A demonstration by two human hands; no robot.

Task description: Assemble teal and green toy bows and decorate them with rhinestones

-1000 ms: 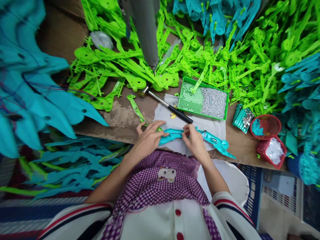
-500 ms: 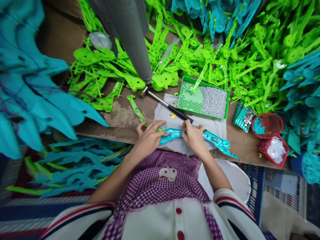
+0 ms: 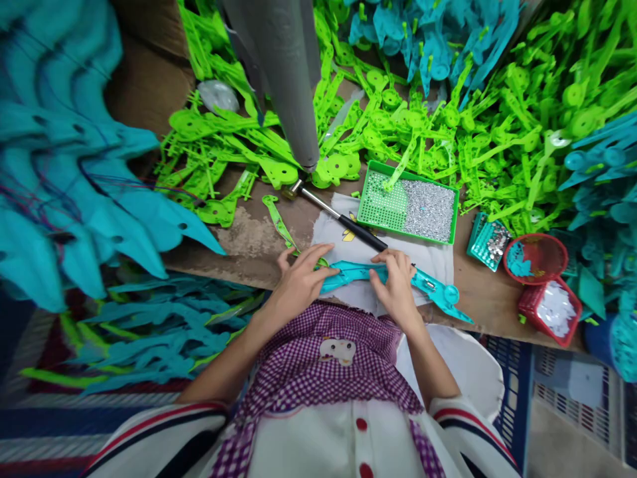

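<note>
A long turquoise plastic part, shaped like a toy limb or half shell, lies across a white cloth. A small metal piece and some dark wire show in its right half. My left hand grips the left end, fingers stretched over it and thumb along the near side. Over the middle, my right hand has its fingers curled on the far edge and its thumb on the near side. Just beyond lies a hammer with a black handle. A lime-green plastic part rests by my left fingers.
A green tray of small silvery screws stands behind the cloth. To the right are a small teal basket, a red bowl and a red basket. Piled green parts and a grey post fill the back; turquoise shells hang left.
My right hand has loosened from a pinch, its thumb and fingers now farther apart over the turquoise part. My left hand stays on the left end. The whole view has shifted slightly.
</note>
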